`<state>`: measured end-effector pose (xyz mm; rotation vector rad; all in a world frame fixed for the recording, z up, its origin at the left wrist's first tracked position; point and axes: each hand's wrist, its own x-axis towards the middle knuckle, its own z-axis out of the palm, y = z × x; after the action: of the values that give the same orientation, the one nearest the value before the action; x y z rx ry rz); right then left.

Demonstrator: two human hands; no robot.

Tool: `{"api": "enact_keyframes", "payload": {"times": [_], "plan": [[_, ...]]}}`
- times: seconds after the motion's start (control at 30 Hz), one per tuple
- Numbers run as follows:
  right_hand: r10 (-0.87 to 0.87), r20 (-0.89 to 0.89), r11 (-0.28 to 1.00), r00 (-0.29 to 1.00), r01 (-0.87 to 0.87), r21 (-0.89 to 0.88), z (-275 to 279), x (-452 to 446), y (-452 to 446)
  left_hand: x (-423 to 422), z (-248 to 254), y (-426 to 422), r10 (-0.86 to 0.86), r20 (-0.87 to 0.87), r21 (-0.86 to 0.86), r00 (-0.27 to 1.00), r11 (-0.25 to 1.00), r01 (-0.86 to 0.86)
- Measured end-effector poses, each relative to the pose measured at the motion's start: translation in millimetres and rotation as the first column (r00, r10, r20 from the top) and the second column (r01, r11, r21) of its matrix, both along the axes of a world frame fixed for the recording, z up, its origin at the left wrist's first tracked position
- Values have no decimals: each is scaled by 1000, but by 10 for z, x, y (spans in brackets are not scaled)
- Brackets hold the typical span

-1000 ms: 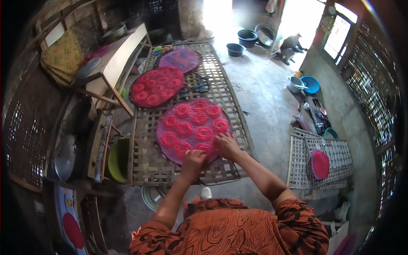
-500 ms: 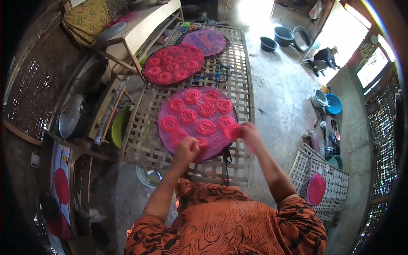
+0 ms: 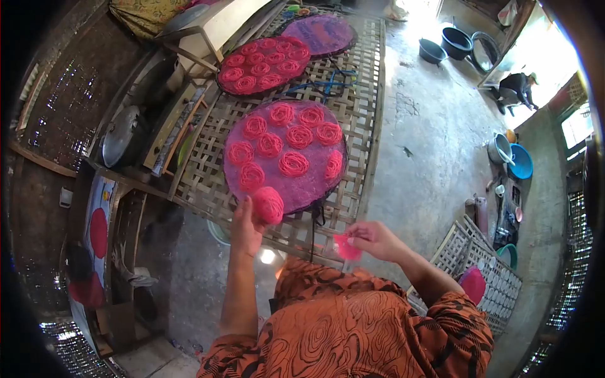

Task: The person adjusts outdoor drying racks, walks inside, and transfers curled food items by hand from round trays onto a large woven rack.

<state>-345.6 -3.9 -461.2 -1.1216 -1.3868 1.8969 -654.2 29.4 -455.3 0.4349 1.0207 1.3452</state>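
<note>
The pink bit [image 3: 347,247] in the right hand [image 3: 376,241] is blurry, so I cannot tell its true shape. Finger and thumb pinch it, nearer the body than the round tray [image 3: 313,187]. The left hand [image 3: 247,233] holds a pink bundle [image 3: 270,205] at the tray's near edge, and the bundle hides some of its fingers. Far beyond the tray, to the right, a crouching person [image 3: 515,92] is hard to make out by the bright light. Nearer than the tray, to the right, a sleeve [image 3: 454,318] hides part of a pink round thing [image 3: 472,283].

The held bundle is bright pink, plump and tipped up, with thin, curly strings. Ten flatter nests [image 3: 293,164] lie on the tray, with purple showing between them. Under the tray is a woven table [image 3: 364,116].
</note>
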Motion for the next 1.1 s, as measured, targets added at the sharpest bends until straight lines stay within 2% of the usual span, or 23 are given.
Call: {"api": "enact_keyframes", "payload": {"times": [0.07,0.17,0.23,0.3,0.33,0.4,0.43,0.5,0.53,0.6,0.63,0.73,0.8,0.83,0.87,0.9,0.93,0.97,1.0,1.03,1.07,1.1], "plan": [[23,-11,999,1000,-23,-25,-36,26,11,51,-160,-149,-35,-59,52,998,998,38],[59,0,998,998,-59,-6,-44,-44,-20,90,-316,-349,-58,-251,87,966,993,82],[74,13,997,997,-75,32,-62,-66,-27,136,-347,-442,-55,-222,88,974,993,76],[135,456,900,880,-301,315,-30,-105,-17,171,-368,-477,-58,-200,90,978,993,77],[133,457,900,879,-301,317,18,-134,-47,184,-403,-482,-76,-264,119,962,987,110],[134,718,859,683,-442,260,306,-248,-110,243,-395,-464,-96,-321,148,942,978,150],[130,723,862,679,-437,256,259,-244,-127,284,-379,-459,-148,-328,138,933,970,202],[-31,483,831,875,-246,499,74,-213,-149,368,-375,-410,-203,-377,163,904,946,280],[-45,492,831,869,-241,502,43,-205,-141,393,-363,-371,-212,-369,172,905,941,290],[-34,526,928,850,-169,333,20,-190,-122,424,-330,-308,-275,-371,139,887,928,346],[-42,531,927,846,-165,336,18,-186,-136,415,-357,-275,-273,-414,147,868,921,360],[-112,624,908,774,-175,380,-12,-137,-200,367,-279,-231,-309,-430,144,848,904,402],[-270,719,741,641,-338,580,-5,-94,-240,388,-250,-201,-338,-376,132,863,902,411],[-278,720,743,636,-333,581,8,-116,-228,418,-236,-190,-357,-322,119,877,904,412],[-256,530,843,809,-81,532,90,-172,-161,475,-244,-178,-364,-320,124,875,899,419],[-279,293,906,915,149,397,175,-214,-100,563,-270,-173,-405,-276,137,872,881,453],[-288,295,902,911,155,403,257,-240,-52,645,-274,-172,-445,-234,153,864,861,485],[-223,77,966,972,211,147,336,-265,-10,709,-219,-172,-525,-148,110,838,834,541],[-206,-162,975,965,188,-119,386,-283,19,751,-181,-159,-531,-150,117,834,828,548],[-213,-162,974,964,197,-111,406,-275,40,783,-147,-141,-572,-202,84,795,798,596],[-223,-17,975,975,223,5,413,-242,65,788,-124,-121,-609,-252,51,752,768,639],[-246,129,965,961,231,124,405,-209,79,749,-228,-108,-640,-155,107,753,746,657]]}}
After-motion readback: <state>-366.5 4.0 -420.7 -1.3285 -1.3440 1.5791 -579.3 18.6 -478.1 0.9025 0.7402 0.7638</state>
